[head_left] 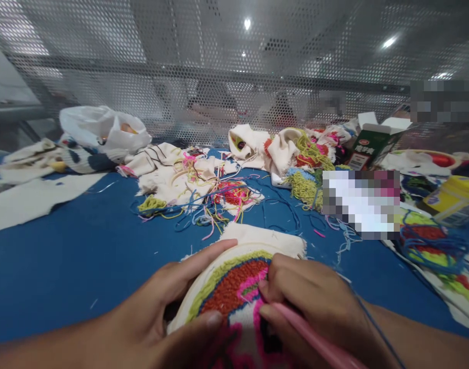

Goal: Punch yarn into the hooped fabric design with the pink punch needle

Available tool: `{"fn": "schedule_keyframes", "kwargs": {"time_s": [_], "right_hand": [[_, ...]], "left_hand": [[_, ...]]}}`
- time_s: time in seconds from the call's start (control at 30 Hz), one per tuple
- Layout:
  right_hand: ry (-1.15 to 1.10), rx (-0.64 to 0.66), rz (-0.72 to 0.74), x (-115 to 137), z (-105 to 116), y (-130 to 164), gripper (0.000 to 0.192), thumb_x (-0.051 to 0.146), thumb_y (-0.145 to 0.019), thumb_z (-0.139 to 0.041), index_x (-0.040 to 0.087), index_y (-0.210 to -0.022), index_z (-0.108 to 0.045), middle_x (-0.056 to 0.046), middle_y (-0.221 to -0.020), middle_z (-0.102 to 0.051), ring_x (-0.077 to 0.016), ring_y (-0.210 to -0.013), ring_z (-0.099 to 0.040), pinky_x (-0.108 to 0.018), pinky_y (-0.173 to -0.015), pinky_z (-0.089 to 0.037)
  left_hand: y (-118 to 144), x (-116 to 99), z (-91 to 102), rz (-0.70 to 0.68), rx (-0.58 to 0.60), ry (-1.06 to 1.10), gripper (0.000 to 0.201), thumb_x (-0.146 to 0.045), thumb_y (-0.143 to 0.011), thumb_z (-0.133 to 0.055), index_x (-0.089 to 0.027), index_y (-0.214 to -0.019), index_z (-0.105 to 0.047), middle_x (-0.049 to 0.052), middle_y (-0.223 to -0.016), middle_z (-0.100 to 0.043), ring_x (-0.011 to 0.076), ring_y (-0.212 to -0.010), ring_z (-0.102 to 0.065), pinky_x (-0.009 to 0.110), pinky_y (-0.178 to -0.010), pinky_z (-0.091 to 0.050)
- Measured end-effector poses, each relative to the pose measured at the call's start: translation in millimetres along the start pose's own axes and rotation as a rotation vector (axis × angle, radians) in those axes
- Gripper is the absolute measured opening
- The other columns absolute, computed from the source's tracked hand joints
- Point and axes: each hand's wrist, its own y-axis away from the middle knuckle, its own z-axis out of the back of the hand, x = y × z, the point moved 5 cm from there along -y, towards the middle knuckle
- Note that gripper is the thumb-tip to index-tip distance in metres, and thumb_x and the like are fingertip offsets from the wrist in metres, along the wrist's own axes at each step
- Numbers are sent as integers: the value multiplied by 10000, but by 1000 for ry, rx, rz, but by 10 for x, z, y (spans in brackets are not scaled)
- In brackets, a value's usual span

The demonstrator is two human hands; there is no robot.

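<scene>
My left hand (168, 297) is closed on the rim of a round embroidery hoop (188, 292), thumb across the front and fingers along the far edge. White cloth stretched in it bears looped yarn work (234, 282) in yellow-green, rust red, pink, blue and black. In my right hand (307, 287) is a pink punch needle (303, 328), pinched near its tip against the pattern's pink and dark part. The tip itself is hidden behind my fingers. A blue strand of yarn (376, 328) passes over my right wrist. Loose cloth (268, 237) sticks out beyond the hoop.
Tangled yarn (219, 200) and cloth scraps (157, 174) lie across the blue table (103, 256). A white plastic bag (103, 128) stands back left. At right are a green box (374, 143), a yellow-lidded tub (457, 197) and blue yarn (434, 246). A perforated metal screen (161, 82) closes the back.
</scene>
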Motion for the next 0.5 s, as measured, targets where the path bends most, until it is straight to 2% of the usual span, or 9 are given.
{"fn": "schedule_keyframes", "kwargs": {"time_s": [0.13,0.2,0.37,0.5], "right_hand": [[-175,-194,-219,-17,153,103,274,163,-812,-417,199,-570,-295,46,-522,-354,-94,-488,-362,-230,-480,-276],[-233,-245,-281,-21,187,163,292,178,-808,-429,200,-573,-257,47,-522,-314,-101,-491,-346,-237,-478,-266],[-285,-246,-306,-56,200,195,282,173,-789,-438,199,-573,-259,43,-526,-317,-102,-485,-336,-240,-464,-250],[-189,-198,-291,-38,183,139,261,172,-795,-424,199,-572,-293,44,-522,-351,-95,-483,-352,-233,-466,-259]], "left_hand": [[4,10,16,-53,-12,-43,624,-412,-739,-565,-360,-1320,-344,-33,-1328,-467,304,-1178,-440,357,-933,-439],[6,24,21,-61,-22,-62,620,-395,-741,-569,-366,-1318,-344,-37,-1318,-479,305,-1159,-461,339,-902,-463],[10,29,9,-52,-13,-51,622,-412,-744,-565,-355,-1321,-341,-40,-1327,-469,292,-1170,-455,318,-932,-441],[20,24,4,-34,-30,-100,609,-449,-752,-543,-392,-1317,-324,-53,-1318,-477,267,-1163,-470,303,-914,-457]]}}
